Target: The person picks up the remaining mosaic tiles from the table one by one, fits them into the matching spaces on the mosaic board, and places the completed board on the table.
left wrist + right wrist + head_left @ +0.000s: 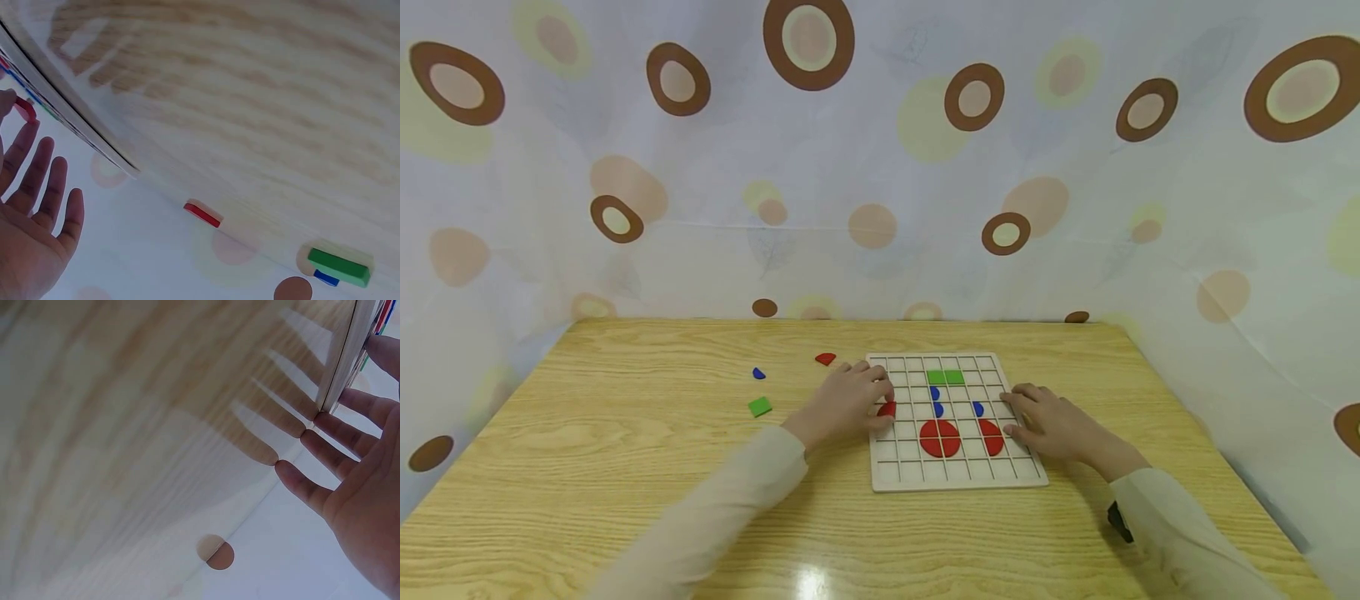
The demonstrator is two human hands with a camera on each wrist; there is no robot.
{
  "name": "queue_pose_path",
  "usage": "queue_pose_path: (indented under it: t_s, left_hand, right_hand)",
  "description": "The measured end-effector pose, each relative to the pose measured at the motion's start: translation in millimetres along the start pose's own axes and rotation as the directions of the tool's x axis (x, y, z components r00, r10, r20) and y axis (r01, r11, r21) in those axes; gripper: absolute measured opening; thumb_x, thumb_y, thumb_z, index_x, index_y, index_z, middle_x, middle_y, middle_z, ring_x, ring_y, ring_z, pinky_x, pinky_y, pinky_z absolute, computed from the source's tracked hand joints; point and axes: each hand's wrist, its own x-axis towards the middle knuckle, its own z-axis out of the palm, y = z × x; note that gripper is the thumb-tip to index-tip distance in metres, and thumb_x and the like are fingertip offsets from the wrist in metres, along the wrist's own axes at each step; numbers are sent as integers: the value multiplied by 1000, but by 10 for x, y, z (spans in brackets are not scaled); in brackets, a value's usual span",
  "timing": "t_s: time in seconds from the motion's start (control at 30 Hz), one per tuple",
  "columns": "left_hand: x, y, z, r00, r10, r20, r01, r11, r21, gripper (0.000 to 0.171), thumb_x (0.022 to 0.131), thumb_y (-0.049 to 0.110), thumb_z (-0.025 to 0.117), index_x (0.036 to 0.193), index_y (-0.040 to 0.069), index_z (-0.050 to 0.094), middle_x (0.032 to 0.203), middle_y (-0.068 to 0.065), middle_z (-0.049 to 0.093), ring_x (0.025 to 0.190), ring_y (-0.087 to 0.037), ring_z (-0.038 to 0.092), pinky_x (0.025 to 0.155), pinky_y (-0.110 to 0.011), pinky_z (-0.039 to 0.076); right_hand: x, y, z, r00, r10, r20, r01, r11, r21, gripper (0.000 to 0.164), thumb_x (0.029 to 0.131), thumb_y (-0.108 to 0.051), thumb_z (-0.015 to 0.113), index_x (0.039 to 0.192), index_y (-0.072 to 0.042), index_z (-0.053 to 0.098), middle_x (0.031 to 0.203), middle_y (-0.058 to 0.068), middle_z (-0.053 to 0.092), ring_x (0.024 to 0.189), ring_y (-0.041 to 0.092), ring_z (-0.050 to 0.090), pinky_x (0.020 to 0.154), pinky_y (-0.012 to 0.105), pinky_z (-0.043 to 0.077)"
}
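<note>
Fingers of the left hand (846, 400) are parted, with a red piece (887, 410) pinched between thumb and forefinger; in the left wrist view, the other three fingers are seen spread, with nothing borne by them. The piece is held at the left side of the board (925, 473), over its leftmost cells; whether the board is touched by it cannot be told. The board's right edge is touched by the right hand (1048, 423), its fingers spread and nothing seen pinched between them.

For the step in hand, the red piece is probably best held in a light pinch on its rim, so that its sides can be lined up with the grid lines. The board is better steadied from the right without sideways push, lest the green squares (945, 377), blue pieces (935, 393), red circle (931, 433) and red half-circle (992, 437) be jolted out of line. Care is also called for around the loose red piece (825, 359), near the left hand; a loose blue piece (758, 373) and loose green piece (760, 407) are set farther left on the table (625, 442).

No brand, label or writing can be read; round shapes are printed on the curtain (872, 275).
</note>
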Motion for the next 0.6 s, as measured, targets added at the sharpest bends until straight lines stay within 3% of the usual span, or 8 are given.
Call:
queue_pose_path:
  t_s: [0.43, 0.6]
  left_hand:
    - [215, 296, -16, 998, 50, 32, -50, 999, -4, 28, 84, 46, 59, 99, 23, 64, 106, 5, 59, 101, -15, 53, 86, -34, 44]
    - [296, 412, -10, 997, 83, 3, -83, 996, -13, 27, 84, 45, 60, 98, 23, 64, 103, 6, 59, 100, -14, 54, 88, -34, 45]
  right_hand:
    - [4, 6, 7, 1000, -19, -9, 19, 1000, 6, 49, 90, -32, 55, 128, -2, 49, 124, 21, 50, 110, 39, 50, 87, 55, 43]
    - [7, 16, 22, 1000, -26, -12, 26, 1000, 5, 49, 90, -32, 55, 129, -2, 49, 124, 21, 49, 110, 39, 50, 85, 55, 43]
